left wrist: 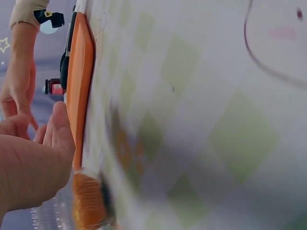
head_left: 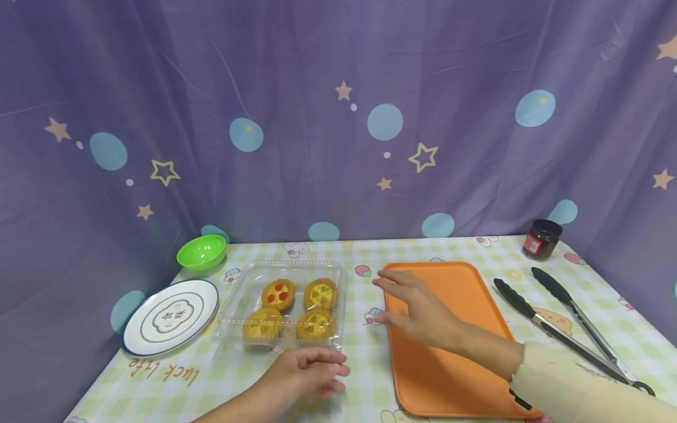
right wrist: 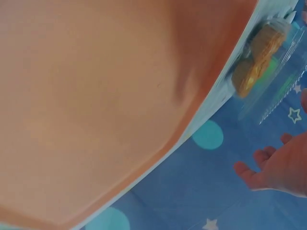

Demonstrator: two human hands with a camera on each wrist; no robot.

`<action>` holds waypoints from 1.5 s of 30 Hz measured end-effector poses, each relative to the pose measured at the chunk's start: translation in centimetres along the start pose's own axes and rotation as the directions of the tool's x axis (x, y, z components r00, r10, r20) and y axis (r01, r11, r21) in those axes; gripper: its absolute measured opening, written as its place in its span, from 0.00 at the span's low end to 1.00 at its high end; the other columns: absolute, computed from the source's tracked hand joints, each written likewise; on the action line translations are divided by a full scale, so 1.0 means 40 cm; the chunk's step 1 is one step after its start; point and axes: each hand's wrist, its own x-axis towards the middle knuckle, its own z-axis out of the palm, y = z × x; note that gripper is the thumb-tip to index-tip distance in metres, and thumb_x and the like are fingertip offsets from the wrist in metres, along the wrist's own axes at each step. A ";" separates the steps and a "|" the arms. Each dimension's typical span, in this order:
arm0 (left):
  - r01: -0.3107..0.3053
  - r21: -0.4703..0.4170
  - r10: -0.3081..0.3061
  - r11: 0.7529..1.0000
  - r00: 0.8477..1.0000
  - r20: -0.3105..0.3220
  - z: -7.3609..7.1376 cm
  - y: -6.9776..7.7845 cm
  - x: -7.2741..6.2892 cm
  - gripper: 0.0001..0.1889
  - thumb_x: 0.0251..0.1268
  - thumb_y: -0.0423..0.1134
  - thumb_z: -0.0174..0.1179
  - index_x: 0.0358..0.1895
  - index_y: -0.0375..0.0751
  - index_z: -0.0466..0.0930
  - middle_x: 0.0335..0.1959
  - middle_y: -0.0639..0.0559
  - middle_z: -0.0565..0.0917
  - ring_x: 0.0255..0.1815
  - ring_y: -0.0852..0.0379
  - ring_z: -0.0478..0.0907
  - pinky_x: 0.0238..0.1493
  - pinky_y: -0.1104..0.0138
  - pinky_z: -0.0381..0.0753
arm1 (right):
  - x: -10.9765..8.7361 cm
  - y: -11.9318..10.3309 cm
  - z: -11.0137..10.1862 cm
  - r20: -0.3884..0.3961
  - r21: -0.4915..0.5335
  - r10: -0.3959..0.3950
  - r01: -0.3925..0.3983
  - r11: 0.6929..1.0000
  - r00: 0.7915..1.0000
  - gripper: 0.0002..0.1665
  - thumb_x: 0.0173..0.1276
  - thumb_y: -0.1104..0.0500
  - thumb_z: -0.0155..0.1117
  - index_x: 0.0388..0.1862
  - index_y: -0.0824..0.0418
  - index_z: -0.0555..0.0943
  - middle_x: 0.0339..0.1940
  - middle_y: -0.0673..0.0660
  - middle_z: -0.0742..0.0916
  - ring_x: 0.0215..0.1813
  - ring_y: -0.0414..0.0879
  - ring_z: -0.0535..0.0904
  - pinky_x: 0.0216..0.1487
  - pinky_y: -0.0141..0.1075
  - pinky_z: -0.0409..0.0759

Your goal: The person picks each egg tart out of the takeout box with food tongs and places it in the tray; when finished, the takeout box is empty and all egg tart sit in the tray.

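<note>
A clear plastic box (head_left: pixel 245 276) holding several egg tarts (head_left: pixel 317 324), one dotted with red pieces, stands in the middle of the table. My left hand (head_left: pixel 304 376) hovers just in front of the box's near edge, fingers loosely bent around nothing. Over the left part of an orange tray (head_left: pixel 444 376), my right hand (head_left: pixel 423 308) is held with fingers spread and relaxed, pointing toward the box. In the left wrist view the left hand (left wrist: pixel 38 160) shows bare of any object. The right wrist view has the right hand (right wrist: pixel 288 167) raised beside the tray's edge.
A white plate (head_left: pixel 171 317) lies to the left, with a green bowl (head_left: pixel 202 252) behind it. Black-tipped metal tongs (head_left: pixel 576 335) rest right of the tray. A dark-lidded jar (head_left: pixel 542 239) stands at the back right, before a purple curtain (head_left: pixel 317 117).
</note>
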 end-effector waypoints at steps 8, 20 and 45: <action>0.092 -0.198 -0.106 0.976 0.992 -0.063 -0.005 -0.024 0.011 0.25 0.70 0.38 0.56 0.63 0.22 0.67 0.50 0.42 0.83 0.44 0.52 0.84 0.48 0.65 0.85 | 0.014 -0.025 0.032 0.026 0.073 -0.060 0.058 0.996 0.998 0.33 0.60 0.50 0.72 0.63 0.60 0.77 0.67 0.58 0.75 0.67 0.55 0.69 0.66 0.52 0.72; 0.050 -0.305 -0.104 0.951 0.981 -0.164 -0.026 -0.049 0.027 0.23 0.69 0.38 0.57 0.60 0.24 0.69 0.47 0.45 0.85 0.41 0.56 0.84 0.49 0.67 0.84 | 0.027 -0.053 0.092 0.008 0.113 -0.180 0.178 0.978 0.984 0.25 0.56 0.56 0.75 0.52 0.63 0.82 0.58 0.58 0.81 0.61 0.50 0.75 0.60 0.45 0.79; 0.044 -0.356 -0.106 0.933 0.982 -0.155 -0.021 -0.066 0.047 0.19 0.67 0.43 0.59 0.53 0.31 0.78 0.45 0.46 0.86 0.38 0.58 0.85 0.43 0.71 0.85 | 0.036 -0.076 0.154 -0.037 0.017 -0.355 0.356 0.934 0.934 0.09 0.51 0.63 0.77 0.31 0.56 0.85 0.35 0.45 0.83 0.41 0.38 0.77 0.50 0.36 0.77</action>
